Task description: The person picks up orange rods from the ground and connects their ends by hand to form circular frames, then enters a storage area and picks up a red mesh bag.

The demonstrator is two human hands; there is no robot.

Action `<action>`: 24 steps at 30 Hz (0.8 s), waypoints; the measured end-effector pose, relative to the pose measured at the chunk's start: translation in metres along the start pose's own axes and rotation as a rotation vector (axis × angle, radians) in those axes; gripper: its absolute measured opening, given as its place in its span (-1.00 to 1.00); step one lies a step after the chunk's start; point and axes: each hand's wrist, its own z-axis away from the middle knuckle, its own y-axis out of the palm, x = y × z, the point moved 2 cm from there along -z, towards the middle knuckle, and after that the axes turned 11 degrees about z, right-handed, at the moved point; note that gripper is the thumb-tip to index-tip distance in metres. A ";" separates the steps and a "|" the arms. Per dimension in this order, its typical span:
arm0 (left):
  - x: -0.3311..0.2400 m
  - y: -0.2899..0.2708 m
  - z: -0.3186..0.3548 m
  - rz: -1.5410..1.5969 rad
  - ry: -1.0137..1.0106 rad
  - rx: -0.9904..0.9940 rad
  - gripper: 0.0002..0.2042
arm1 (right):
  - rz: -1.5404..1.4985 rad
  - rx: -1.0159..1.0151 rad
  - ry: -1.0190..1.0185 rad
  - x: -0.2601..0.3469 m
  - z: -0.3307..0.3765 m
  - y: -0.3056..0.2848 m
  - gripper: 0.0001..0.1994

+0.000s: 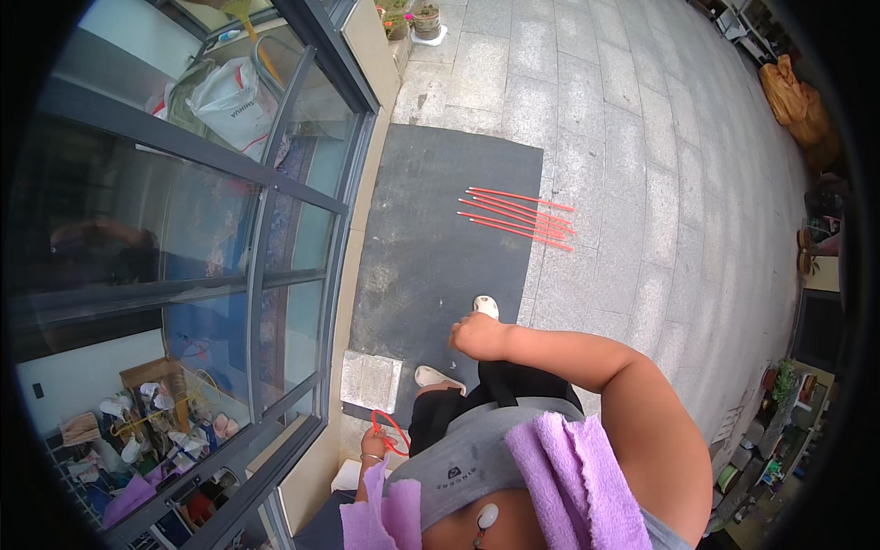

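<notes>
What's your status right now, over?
Left hand closed on a red loop. Right hand fisted, holding nothing, out over the dark mat. Red rods lie ahead on the mat's edge. Nothing between.

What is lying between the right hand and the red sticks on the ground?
In the head view, only bare dark grey mat lies between the right hand and the red sticks. A light-coloured shoe tip shows right beside the hand.
</notes>
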 end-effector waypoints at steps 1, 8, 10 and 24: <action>-0.028 0.027 -0.002 -0.101 0.093 0.059 -0.81 | -0.015 -0.021 0.043 -0.026 0.009 -0.004 -0.89; -0.222 0.193 -0.021 -0.749 0.465 0.222 -0.85 | -0.206 -0.043 0.615 -0.160 0.057 0.017 -0.84; -0.248 0.226 -0.038 -0.938 0.491 0.237 -0.83 | -0.262 -0.002 0.728 -0.179 0.067 0.034 -0.84; -0.324 0.480 -0.105 -1.463 0.822 0.422 -0.45 | -1.108 -0.330 1.637 -0.337 0.184 0.289 -0.81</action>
